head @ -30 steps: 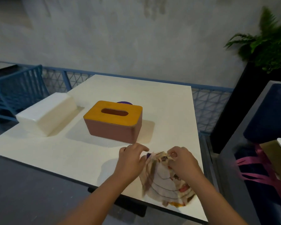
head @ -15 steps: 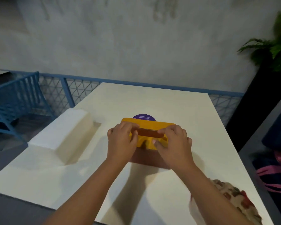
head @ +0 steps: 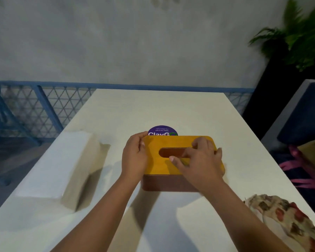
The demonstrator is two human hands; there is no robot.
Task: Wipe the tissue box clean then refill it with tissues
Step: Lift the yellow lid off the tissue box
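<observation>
Near the middle of the pale surface (head: 171, 106) sits the tissue box (head: 171, 182), brown-bodied with a yellow lid (head: 160, 166). Both hands have left the patterned cloth (head: 287, 219), now lying loose at the near right corner, and closed on the lid — left hand (head: 134, 159) gripping its left end, right hand (head: 200, 160) over the slot (head: 171, 152). Opening it for refilling looks next. A white tissue pack (head: 58, 160) waits by the left edge. Behind the box, a purple round sticker (head: 162, 131) reads "ClayG" — smaller print is illegible.
</observation>
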